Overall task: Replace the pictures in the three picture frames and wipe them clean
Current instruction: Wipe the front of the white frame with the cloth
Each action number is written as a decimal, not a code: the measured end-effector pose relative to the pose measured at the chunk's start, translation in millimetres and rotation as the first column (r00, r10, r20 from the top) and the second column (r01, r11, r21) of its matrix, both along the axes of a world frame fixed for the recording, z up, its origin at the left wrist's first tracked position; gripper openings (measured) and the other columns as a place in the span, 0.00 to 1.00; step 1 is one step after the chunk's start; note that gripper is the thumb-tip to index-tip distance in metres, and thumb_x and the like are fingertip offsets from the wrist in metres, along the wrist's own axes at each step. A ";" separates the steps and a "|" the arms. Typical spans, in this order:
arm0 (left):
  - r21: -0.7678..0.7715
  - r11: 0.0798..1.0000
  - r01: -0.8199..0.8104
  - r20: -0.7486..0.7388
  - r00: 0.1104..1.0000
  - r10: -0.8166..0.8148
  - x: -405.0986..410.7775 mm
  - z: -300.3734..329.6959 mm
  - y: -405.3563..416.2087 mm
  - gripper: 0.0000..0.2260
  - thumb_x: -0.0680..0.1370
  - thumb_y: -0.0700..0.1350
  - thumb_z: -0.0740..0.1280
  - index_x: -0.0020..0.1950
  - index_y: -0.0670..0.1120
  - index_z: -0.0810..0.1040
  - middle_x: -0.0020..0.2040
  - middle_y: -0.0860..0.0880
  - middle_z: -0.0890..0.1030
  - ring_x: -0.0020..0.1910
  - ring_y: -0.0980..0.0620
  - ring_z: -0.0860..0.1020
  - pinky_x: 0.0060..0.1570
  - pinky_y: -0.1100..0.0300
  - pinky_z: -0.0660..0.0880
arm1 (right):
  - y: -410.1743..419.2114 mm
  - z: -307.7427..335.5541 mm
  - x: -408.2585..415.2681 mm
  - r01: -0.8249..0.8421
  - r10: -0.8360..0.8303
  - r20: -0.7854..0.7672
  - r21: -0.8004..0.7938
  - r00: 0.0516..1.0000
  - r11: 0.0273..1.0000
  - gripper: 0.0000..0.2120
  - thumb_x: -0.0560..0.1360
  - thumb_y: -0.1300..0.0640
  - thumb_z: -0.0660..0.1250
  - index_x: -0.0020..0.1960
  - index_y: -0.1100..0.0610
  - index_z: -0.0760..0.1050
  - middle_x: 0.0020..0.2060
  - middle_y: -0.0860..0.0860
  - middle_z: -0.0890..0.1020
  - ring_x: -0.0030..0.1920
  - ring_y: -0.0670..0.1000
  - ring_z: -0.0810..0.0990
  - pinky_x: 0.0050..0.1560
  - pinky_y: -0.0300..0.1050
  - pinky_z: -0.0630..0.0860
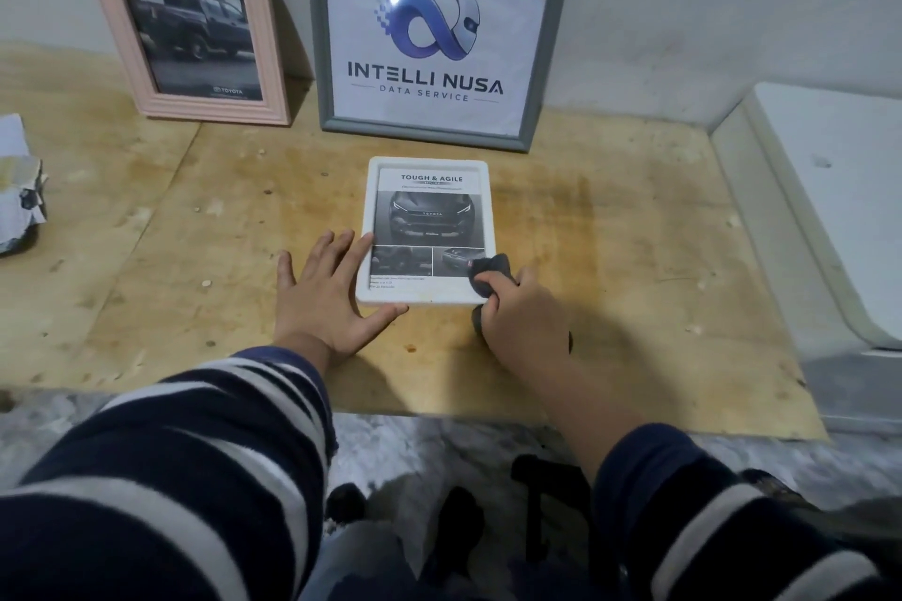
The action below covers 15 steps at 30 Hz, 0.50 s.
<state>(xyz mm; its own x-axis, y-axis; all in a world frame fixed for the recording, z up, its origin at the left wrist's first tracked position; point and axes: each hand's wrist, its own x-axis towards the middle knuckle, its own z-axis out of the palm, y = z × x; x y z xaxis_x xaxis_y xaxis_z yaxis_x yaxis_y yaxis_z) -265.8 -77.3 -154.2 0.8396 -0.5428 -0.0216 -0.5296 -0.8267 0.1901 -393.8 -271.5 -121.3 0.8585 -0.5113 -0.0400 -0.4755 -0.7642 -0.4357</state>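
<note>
A small white frame (425, 171) lies flat on the wooden tabletop (610, 259), showing a car leaflet headed "TOUGH & AGILE". My left hand (327, 293) lies flat with straight fingers against the frame's lower left corner, thumb along its bottom edge. My right hand (522, 312) grips a dark grey cloth (490, 269) that presses on the frame's lower right corner. A pink arched frame (195, 107) with a dark pickup photo leans on the wall at the back left. A grey frame (546, 49) with an "INTELLI NUSA" logo sheet leans beside it.
Crumpled paper (22, 190) sits at the table's left edge. A white slanted object (825, 210) borders the table on the right. The grey wall (683, 5) rises behind the frames. Dark things lie on the floor (390, 449) below the table's front edge.
</note>
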 end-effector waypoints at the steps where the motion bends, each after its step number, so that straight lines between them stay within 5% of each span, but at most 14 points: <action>1: 0.002 1.000 0.000 -0.004 1.000 0.000 0.0 0.3 -0.2 0.44 0.66 0.78 0.46 0.78 0.59 0.49 0.79 0.54 0.54 0.78 0.53 0.47 0.72 0.37 0.45 | 7.5 0.9 -1.5 0.005 -0.005 -0.002 -0.020 1.000 1.000 0.20 0.74 0.57 0.54 0.62 0.53 0.77 0.46 0.56 0.72 0.38 0.56 0.70 0.37 0.43 0.61; 7: 0.016 0.998 0.054 -0.185 0.981 -0.050 7.6 8.7 0.3 0.46 0.66 0.80 0.42 0.79 0.59 0.42 0.79 0.59 0.45 0.78 0.54 0.40 0.71 0.36 0.37 | 39.9 4.2 1.9 0.110 -0.125 -0.214 -0.082 0.969 0.991 0.25 0.79 0.57 0.57 0.76 0.53 0.60 0.67 0.58 0.64 0.59 0.58 0.70 0.52 0.48 0.69; 10: -0.096 0.995 0.029 -0.437 0.897 -0.068 17.5 21.8 0.1 0.42 0.69 0.77 0.37 0.79 0.58 0.44 0.79 0.58 0.45 0.77 0.54 0.37 0.71 0.38 0.32 | 46.7 10.8 4.3 0.124 -0.147 -0.272 -0.099 0.951 0.987 0.26 0.80 0.58 0.55 0.77 0.53 0.56 0.67 0.58 0.63 0.58 0.58 0.71 0.53 0.47 0.70; 15: -0.171 0.982 -0.080 -0.633 0.773 -0.047 16.5 38.4 -4.9 0.37 0.73 0.72 0.35 0.79 0.57 0.45 0.79 0.56 0.43 0.76 0.55 0.34 0.70 0.42 0.27 | 58.1 14.0 10.5 0.136 -0.190 -0.332 -0.178 0.924 0.975 0.27 0.80 0.60 0.54 0.78 0.53 0.55 0.67 0.55 0.64 0.58 0.56 0.71 0.49 0.46 0.69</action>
<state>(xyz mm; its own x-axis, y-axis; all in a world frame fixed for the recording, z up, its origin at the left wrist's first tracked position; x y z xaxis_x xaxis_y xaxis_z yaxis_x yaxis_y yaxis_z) -249.3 -82.2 -115.8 0.6789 -0.5766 -0.4546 -0.2231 -0.7519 0.6204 -383.2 -213.3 -107.3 0.7095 -0.6658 -0.2309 -0.6989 -0.7069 -0.1093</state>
